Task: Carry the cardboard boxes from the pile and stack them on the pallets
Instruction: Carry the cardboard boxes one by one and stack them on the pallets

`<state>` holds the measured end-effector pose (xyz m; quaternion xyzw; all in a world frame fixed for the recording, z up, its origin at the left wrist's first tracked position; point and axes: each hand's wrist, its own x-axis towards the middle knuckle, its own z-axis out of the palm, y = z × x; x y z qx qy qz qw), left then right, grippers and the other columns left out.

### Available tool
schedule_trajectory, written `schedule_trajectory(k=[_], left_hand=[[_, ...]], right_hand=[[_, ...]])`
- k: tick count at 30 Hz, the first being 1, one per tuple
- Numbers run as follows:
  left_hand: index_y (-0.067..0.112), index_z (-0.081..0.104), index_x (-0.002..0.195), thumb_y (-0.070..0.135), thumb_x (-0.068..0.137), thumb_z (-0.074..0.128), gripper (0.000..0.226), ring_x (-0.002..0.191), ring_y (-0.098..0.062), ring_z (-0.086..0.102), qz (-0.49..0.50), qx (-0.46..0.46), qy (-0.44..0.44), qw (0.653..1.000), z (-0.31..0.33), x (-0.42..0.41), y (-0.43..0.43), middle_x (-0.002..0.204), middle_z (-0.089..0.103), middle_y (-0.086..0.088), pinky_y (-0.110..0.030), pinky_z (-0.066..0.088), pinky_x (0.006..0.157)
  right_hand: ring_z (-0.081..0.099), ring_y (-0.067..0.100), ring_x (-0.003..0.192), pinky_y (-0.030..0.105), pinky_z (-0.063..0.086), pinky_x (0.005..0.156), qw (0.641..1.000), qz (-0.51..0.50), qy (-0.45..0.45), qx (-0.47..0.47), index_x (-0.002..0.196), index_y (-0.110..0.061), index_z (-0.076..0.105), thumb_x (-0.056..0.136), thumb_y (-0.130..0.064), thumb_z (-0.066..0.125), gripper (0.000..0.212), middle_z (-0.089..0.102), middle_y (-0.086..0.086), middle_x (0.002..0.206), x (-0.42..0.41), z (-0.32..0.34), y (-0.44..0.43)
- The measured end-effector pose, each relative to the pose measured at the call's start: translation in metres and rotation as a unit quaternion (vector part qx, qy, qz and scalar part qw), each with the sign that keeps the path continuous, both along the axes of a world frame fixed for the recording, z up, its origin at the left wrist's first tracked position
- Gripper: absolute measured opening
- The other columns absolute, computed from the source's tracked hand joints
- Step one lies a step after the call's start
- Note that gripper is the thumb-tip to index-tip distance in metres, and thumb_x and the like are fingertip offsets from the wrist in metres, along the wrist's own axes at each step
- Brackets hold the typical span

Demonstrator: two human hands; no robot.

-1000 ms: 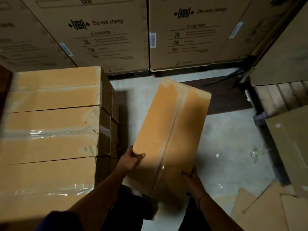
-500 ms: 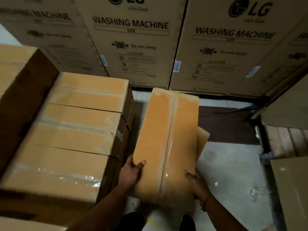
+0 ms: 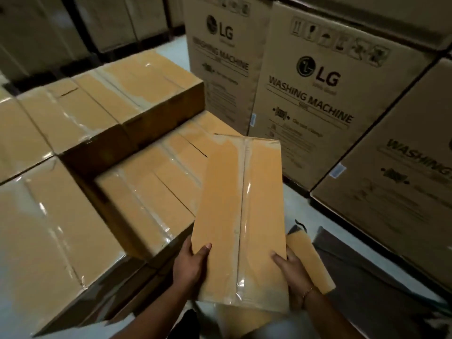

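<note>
I hold a long tan cardboard box, taped along its middle seam, in front of me above the floor. My left hand grips its near left edge with the thumb on top. At the near right edge my right hand grips it the same way, thumb over the top face. The box's far end overlaps the corner of a lower stacked box. To the left stands the stack of taped tan boxes, with a higher row behind. The pallet under the stack is hidden.
Tall washing machine cartons form a wall at the right and back. More large cartons stand at the far left. Pale concrete floor shows between them, with a dark sheet lying at the lower right.
The view has swung up and left, so the stack now fills the left side. The box in my hands has risen and moved left, its far end now over the lower stacked box.
</note>
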<state>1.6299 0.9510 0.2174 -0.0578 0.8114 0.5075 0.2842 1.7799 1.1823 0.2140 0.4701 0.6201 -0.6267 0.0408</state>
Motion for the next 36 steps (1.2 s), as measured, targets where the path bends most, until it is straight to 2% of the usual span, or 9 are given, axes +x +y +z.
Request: schedule_trajectory(k=[2,5,9,12,17,20,25,29,36], left_hand=[[0.03,0.044,0.15,0.043,0.091,0.07,0.066,0.12,-0.019,0.057,0.053,0.0,-0.003,0.999,0.004,-0.004,-0.008,0.131,0.058,0.011,-0.044,0.045,0.106],[0.035,0.047,0.146,0.056,0.084,0.069,0.069,0.12,-0.023,0.061,0.109,-0.001,-0.005,0.994,-0.002,-0.021,-0.022,0.131,0.064,0.009,-0.049,0.048,0.105],[0.031,0.048,0.145,0.053,0.087,0.067,0.065,0.115,-0.025,0.063,0.171,-0.006,-0.012,0.985,-0.02,-0.056,-0.04,0.129,0.065,0.007,-0.049,0.05,0.103],[0.029,0.046,0.148,0.053,0.087,0.067,0.068,0.118,-0.026,0.061,0.218,0.0,-0.019,0.976,-0.034,-0.086,-0.052,0.133,0.064,0.002,-0.049,0.048,0.104],[0.026,0.053,0.14,0.038,0.094,0.067,0.05,0.112,-0.023,0.061,0.298,0.004,-0.029,0.954,-0.047,-0.121,-0.066,0.123,0.066,0.005,-0.038,0.047,0.099],[0.028,0.054,0.139,0.038,0.093,0.069,0.049,0.114,-0.025,0.063,0.33,0.004,-0.04,0.943,-0.059,-0.133,-0.07,0.12,0.068,0.004,-0.041,0.048,0.1],[0.027,0.054,0.14,0.037,0.093,0.069,0.05,0.113,-0.021,0.063,0.376,0.007,-0.035,0.926,-0.073,-0.142,-0.065,0.12,0.068,0.007,-0.041,0.048,0.101],[0.025,0.051,0.142,0.036,0.095,0.068,0.052,0.115,-0.021,0.06,0.389,0.01,-0.029,0.921,-0.082,-0.151,-0.061,0.121,0.065,0.006,-0.039,0.046,0.104],[0.025,0.045,0.148,0.035,0.095,0.067,0.058,0.121,-0.019,0.056,0.389,0.008,-0.033,0.921,-0.093,-0.149,-0.061,0.127,0.061,0.007,-0.04,0.043,0.106]], right_hand=[[0.066,0.02,0.107,0.04,0.055,0.092,0.999,0.051,-0.011,0.016,0.132,-0.025,0.059,0.097,-0.032,0.066,0.037,0.07,-0.001,0.121,-0.026,0.003,0.005],[0.064,0.022,0.114,0.049,0.052,0.103,0.991,0.123,-0.032,0.029,0.139,-0.026,0.057,0.087,-0.05,0.07,0.058,0.068,-0.003,0.128,-0.072,-0.004,0.01],[0.064,0.018,0.109,0.038,0.053,0.094,0.974,0.214,-0.046,0.053,0.136,-0.031,0.056,0.097,-0.042,0.062,0.04,0.068,-0.004,0.122,-0.146,0.002,-0.002],[0.064,0.021,0.111,0.048,0.053,0.1,0.962,0.259,-0.061,0.059,0.132,-0.038,0.055,0.097,-0.046,0.061,0.037,0.069,-0.006,0.122,-0.202,-0.005,-0.01],[0.062,0.02,0.116,0.049,0.049,0.106,0.941,0.327,-0.076,0.052,0.14,-0.032,0.056,0.097,-0.042,0.063,0.044,0.068,-0.006,0.126,-0.282,-0.021,-0.023],[0.059,0.021,0.122,0.045,0.047,0.107,0.926,0.364,-0.082,0.054,0.145,-0.027,0.052,0.097,-0.041,0.064,0.051,0.064,-0.004,0.133,-0.318,-0.029,-0.027],[0.057,0.017,0.116,0.034,0.045,0.1,0.907,0.413,-0.07,0.053,0.14,-0.03,0.053,0.098,-0.036,0.063,0.043,0.062,-0.008,0.126,-0.36,-0.039,-0.03],[0.059,0.02,0.118,0.044,0.047,0.106,0.897,0.434,-0.065,0.056,0.142,-0.03,0.052,0.097,-0.039,0.064,0.047,0.063,-0.006,0.13,-0.377,-0.057,-0.028],[0.061,0.021,0.116,0.053,0.05,0.104,0.902,0.427,-0.047,0.047,0.142,-0.035,0.051,0.095,-0.046,0.064,0.05,0.065,-0.006,0.128,-0.371,-0.091,-0.026]])
